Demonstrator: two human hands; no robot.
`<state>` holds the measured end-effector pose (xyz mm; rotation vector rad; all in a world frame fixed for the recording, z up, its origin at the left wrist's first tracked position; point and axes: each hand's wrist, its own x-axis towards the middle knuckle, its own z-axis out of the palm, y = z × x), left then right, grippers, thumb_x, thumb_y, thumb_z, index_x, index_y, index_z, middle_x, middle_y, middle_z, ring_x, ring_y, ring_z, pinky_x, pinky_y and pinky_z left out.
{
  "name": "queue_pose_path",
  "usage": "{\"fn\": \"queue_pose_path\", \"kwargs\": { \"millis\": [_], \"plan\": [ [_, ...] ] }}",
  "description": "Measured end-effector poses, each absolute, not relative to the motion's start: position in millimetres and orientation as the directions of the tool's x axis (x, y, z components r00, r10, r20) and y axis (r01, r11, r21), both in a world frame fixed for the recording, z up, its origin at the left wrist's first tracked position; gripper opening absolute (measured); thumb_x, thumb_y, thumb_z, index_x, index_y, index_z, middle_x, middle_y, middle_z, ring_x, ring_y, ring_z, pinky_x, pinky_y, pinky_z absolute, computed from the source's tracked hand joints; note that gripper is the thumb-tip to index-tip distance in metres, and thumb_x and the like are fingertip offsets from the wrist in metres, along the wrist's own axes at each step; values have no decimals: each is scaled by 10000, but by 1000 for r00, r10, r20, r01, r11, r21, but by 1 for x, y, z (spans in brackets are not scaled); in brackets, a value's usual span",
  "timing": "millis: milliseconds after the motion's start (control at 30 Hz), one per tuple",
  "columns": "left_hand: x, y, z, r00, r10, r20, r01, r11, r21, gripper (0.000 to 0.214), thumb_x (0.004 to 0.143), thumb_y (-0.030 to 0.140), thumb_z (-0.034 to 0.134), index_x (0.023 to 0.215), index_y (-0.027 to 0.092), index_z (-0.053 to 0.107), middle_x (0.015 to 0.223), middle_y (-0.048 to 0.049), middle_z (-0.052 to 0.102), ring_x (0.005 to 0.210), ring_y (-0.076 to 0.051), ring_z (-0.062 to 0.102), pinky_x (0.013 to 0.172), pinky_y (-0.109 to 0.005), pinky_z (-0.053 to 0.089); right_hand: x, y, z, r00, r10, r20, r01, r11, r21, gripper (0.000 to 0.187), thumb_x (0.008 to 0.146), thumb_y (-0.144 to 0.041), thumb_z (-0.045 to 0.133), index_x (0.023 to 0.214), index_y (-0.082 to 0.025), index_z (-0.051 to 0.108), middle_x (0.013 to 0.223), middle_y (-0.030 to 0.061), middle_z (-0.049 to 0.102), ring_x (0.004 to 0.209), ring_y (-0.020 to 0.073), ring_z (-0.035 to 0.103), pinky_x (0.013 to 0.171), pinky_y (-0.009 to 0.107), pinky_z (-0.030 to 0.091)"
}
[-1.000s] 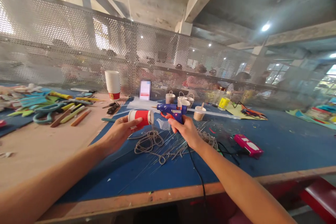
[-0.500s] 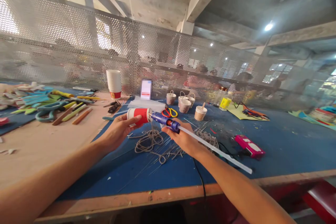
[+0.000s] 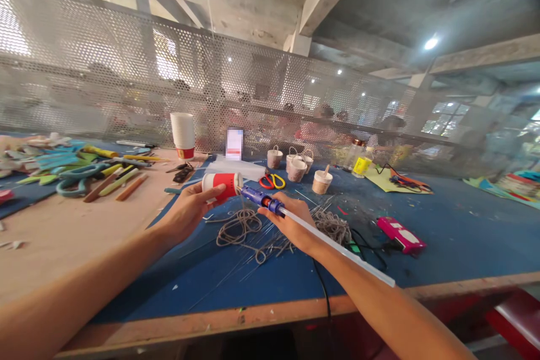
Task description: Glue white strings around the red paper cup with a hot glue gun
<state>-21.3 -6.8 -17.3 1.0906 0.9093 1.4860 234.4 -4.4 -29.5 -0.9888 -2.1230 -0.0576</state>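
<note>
Tipped on its side, a red and white paper cup (image 3: 228, 184) is held in my left hand (image 3: 192, 205), thumb along its side. My right hand (image 3: 291, 219) is closed round a blue glue gun (image 3: 259, 198), whose nozzle is at the cup's base end; whether it touches I cannot tell. A long translucent glue stick (image 3: 337, 244) sticks out of the gun's back and runs over my right forearm. Below the cup, grey cord (image 3: 240, 228) lies in loops, with a strand rising toward the cup's base. Thin wires (image 3: 270, 242) are strewn under my right hand.
Behind stand several small cord-handled buckets (image 3: 297, 169), red-yellow scissors (image 3: 272, 181), a phone (image 3: 234, 144) and stacked paper cups (image 3: 183, 135). Tools (image 3: 112, 183) lie left. A pink box (image 3: 400, 234) and a yellow-labelled bottle (image 3: 361, 164) are right. A perforated metal screen (image 3: 253, 84) borders the table.
The glue gun and my right hand have shifted slightly left and down, and the glue stick's end has swung lower. The cup has moved a little left in my left hand.
</note>
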Motion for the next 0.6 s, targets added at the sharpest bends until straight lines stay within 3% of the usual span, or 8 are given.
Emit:
{"fn": "queue_pose_path", "kwargs": {
  "millis": [300,600],
  "plan": [
    [-23,-6,-19,-44,985,167,-298,-173,939,228,703,317,897,877,189,823,911,-72,810,886,-231,702,853,-333,558,237,-2,-32,-415,617,669,693,691,-208,331,979,-555,618,955,-225,623,801,16,771,739,194,745,606,250,396],
    [-21,-7,-17,-43,983,180,-269,-185,945,277,695,349,895,908,186,824,950,-95,818,958,-275,710,914,-382,545,235,-6,-28,-415,640,647,701,678,-221,341,1001,-552,578,920,-222,610,759,13,756,671,179,719,580,247,374]
  ]
}}
